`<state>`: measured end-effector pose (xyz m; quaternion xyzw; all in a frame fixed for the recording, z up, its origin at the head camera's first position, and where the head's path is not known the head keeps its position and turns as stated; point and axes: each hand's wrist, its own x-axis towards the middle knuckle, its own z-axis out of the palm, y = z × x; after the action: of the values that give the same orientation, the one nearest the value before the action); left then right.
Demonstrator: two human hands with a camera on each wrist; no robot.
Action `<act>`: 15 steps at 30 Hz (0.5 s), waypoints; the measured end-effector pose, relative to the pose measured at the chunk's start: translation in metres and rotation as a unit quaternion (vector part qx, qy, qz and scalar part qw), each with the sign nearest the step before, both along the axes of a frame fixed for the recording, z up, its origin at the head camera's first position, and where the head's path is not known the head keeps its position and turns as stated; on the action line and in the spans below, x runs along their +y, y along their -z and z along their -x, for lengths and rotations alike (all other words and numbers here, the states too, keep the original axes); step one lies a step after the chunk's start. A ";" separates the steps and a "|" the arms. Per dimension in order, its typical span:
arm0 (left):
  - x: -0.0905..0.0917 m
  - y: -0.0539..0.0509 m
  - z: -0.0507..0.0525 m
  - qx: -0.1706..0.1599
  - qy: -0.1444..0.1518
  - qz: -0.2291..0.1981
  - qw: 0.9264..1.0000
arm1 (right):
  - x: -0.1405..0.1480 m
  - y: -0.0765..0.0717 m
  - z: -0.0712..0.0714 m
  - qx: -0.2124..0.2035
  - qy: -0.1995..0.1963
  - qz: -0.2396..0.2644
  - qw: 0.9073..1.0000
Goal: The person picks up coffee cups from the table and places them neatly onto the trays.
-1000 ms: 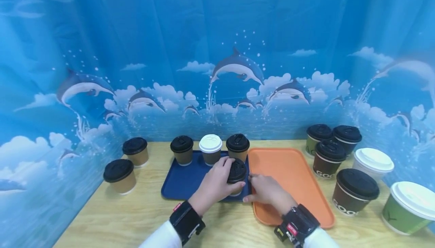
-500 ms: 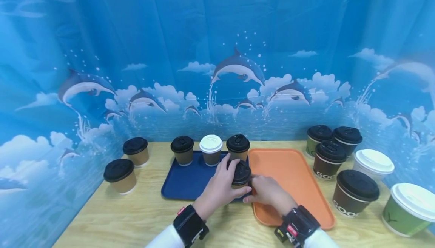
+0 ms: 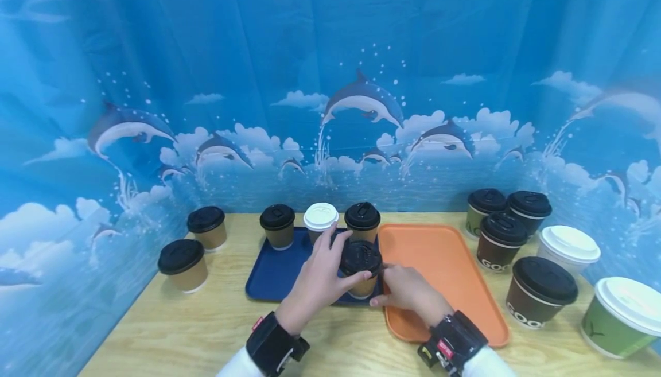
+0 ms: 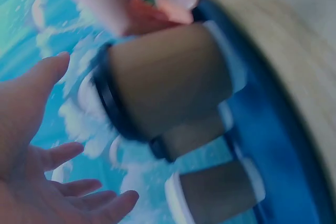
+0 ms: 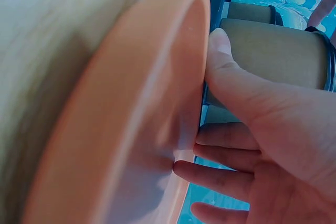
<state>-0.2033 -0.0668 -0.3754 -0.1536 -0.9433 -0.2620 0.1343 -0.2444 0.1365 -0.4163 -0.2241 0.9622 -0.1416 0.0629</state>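
A brown paper coffee cup (image 3: 363,286) with a black lid stands upright at the right front of the blue tray (image 3: 273,279). My left hand (image 3: 315,276) is spread beside this cup; in the left wrist view its fingers are straight and apart from the cup (image 4: 168,77). My right hand (image 3: 405,288) is at the seam between the blue tray and the orange tray (image 3: 439,285). In the right wrist view its thumb lies against or very near the cup's base, and its extended fingers reach the orange tray's rim. Behind, a row of lidded cups, one white-lidded (image 3: 321,216), stands on the blue tray.
Two brown cups with black lids (image 3: 182,265) stand on the wooden table (image 3: 150,331) at the left. Several larger cups, such as a green one with a white lid (image 3: 617,325), crowd the right side. A blue dolphin-print curtain (image 3: 330,78) hangs behind.
My left hand was around the front cup and shifted right with it; now it has come away, fingers spread, moving left. The right hand has barely moved.
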 end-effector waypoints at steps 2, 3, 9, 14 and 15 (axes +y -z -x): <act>-0.009 -0.007 -0.002 0.010 -0.013 -0.009 1.000 | 0.000 0.000 -0.001 -0.002 0.003 0.000 1.000; -0.015 -0.011 -0.002 0.014 -0.021 -0.015 1.000 | -0.001 0.000 -0.001 -0.003 0.004 0.001 1.000; -0.077 -0.038 -0.002 0.051 -0.121 -0.029 0.991 | -0.002 -0.001 -0.001 -0.013 0.010 0.009 1.000; -0.155 -0.049 -0.005 0.033 -0.251 -0.029 0.967 | -0.002 -0.001 -0.001 -0.017 0.007 0.011 1.000; -0.169 -0.049 -0.007 0.019 -0.273 -0.031 0.961 | -0.001 -0.001 -0.001 -0.017 0.008 0.010 1.000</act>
<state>-0.1967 -0.2359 -0.3263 0.1090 -0.9381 -0.2414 0.2231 -0.2431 0.1350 -0.4156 -0.2147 0.9612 -0.1558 0.0760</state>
